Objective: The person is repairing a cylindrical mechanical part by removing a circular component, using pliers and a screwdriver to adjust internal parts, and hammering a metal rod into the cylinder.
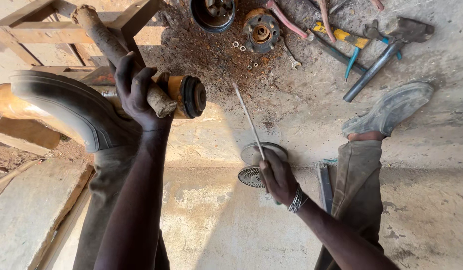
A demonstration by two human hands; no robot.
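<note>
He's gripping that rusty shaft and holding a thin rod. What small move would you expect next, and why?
Probably bringing the thin grey metal rod in the right hand up to the black-tipped orange hub. The left hand steadies the rusty cylindrical shaft beside it, and the rod's tip points that way.

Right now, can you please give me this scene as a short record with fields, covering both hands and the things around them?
Place: concrete floor, rust-stained at the top
Left hand: fingers closed around a rusty bar
Right hand: holds a thin metal rod, tip pointing up
Near left hand: yellow motor part on a wooden frame
Under right hand: two round metal discs
Feet: rubber boot, grey shoe
Top of view: hammer, round hub, small nuts
</note>
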